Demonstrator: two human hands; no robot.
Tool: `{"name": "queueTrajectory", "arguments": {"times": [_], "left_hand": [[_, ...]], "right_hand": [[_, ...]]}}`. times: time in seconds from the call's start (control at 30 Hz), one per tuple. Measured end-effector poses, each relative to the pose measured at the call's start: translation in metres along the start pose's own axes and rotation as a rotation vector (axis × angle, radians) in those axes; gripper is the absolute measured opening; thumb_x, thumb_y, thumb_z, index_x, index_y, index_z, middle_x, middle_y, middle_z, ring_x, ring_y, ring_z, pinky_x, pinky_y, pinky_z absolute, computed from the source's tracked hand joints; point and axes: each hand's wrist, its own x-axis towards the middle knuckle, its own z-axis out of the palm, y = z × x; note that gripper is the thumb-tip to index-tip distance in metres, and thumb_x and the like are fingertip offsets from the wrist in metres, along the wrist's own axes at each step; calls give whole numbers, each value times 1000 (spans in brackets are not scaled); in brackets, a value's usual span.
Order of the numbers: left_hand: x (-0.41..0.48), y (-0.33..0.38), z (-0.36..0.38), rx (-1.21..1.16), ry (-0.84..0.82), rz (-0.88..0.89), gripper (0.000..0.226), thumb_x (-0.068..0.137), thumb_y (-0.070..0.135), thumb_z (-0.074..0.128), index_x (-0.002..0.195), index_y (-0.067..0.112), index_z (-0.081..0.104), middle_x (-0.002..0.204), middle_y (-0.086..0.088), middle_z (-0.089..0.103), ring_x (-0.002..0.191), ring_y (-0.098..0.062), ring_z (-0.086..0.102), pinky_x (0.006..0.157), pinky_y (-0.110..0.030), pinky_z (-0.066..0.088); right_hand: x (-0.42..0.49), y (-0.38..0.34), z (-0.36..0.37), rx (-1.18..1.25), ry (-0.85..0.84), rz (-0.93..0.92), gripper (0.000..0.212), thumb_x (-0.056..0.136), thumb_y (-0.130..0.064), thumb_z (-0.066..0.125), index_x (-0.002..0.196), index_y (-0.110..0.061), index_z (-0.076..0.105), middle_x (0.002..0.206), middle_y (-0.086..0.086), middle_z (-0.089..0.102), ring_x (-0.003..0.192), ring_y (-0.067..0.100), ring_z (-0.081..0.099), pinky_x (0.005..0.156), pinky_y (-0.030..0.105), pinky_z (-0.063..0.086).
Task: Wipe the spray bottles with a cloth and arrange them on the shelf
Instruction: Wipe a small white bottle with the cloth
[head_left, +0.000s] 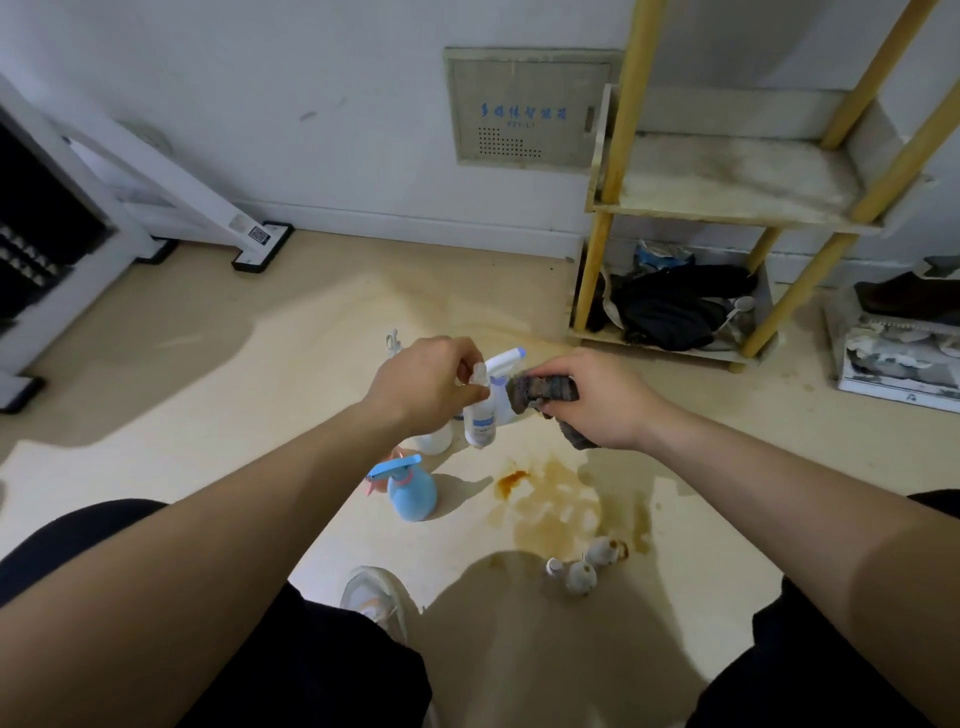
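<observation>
I read left hand pinching small white bottle by neck, mid-frame. Right hand fingers curl round cloth at bottle's 3 o'clock. Probably light, slick (keep neck grip). Shelf at 1 o'clock.

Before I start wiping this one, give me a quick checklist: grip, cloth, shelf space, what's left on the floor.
1. Left hand grips the small white bottle by its top: ok.
2. Right hand holds the cloth: ok.
3. Cloth in contact with the bottle: cannot tell.
4. Shelf tier has bare board for bottles: ok, though it looks stained.
5. Blue spray bottle shelved: not ok, it stands on the floor.
6. Floor clean around the bottles: not ok, there is an orange spill.
</observation>
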Motion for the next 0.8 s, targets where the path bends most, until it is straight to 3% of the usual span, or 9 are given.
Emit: {"name": "queueTrajectory", "arguments": {"times": [0.07, 0.17, 0.27, 0.4, 0.53, 0.6, 0.7, 0.8], "left_hand": [[3, -8, 7, 8, -6, -22, 18, 87, 37, 71, 100, 28, 63, 90, 10, 62, 83, -16, 59, 72, -38, 55], [12, -21, 24, 11, -9, -59, 17, 82, 33, 72, 96, 24, 66, 84, 7, 64, 77, -17, 58, 68, -38, 55], [23, -35, 50, 49, -36, -86, 14, 81, 30, 69, 91, 21, 66, 81, 1, 62, 77, -23, 59, 66, -39, 55], [41, -53, 81, 157, -68, -115, 17, 79, 32, 69, 93, 23, 65, 85, -1, 64, 79, -25, 60, 66, -36, 54], [64, -65, 111, 328, -70, -48, 20, 77, 32, 71, 92, 20, 65, 82, -2, 61, 76, -26, 57, 57, -30, 40], [75, -68, 125, 429, -72, -2, 18, 79, 32, 69, 91, 20, 63, 79, 0, 56, 74, -24, 50, 59, -30, 33], [92, -73, 145, 548, -99, 27, 16, 84, 31, 65, 94, 20, 61, 84, -2, 62, 80, -24, 54, 65, -32, 30], [106, -79, 159, 587, -111, 12, 11, 87, 29, 60, 95, 21, 59, 81, -2, 58, 84, -26, 57, 68, -33, 31]], "right_hand": [[5, 8, 8, -67, -57, 7, 28, 91, -9, 65, 113, -25, 73, 63, -16, 55, 58, 8, 53, 59, 25, 42], [15, 24, 24, -146, -164, 32, 24, 91, -11, 63, 106, -25, 75, 89, -1, 67, 60, 11, 53, 63, 28, 46], [28, 42, 42, -173, -194, 67, 24, 89, -14, 63, 105, -28, 74, 101, 1, 68, 67, 14, 57, 69, 30, 51], [45, 67, 69, -150, -221, 109, 32, 82, -13, 64, 105, -34, 73, 106, 1, 69, 96, 23, 64, 85, 38, 55], [60, 90, 87, -152, -231, 136, 33, 86, -13, 64, 114, -28, 73, 105, 1, 65, 97, 23, 62, 85, 37, 53], [67, 101, 94, -154, -247, 138, 33, 87, -14, 63, 115, -27, 72, 104, 3, 65, 95, 24, 61, 83, 36, 52], [75, 116, 103, -130, -272, 148, 31, 86, -18, 63, 114, -29, 71, 102, 3, 66, 93, 25, 62, 84, 40, 54], [81, 126, 105, -141, -252, 146, 35, 89, -18, 65, 122, -27, 69, 99, 3, 61, 95, 26, 60, 84, 36, 51]]}}
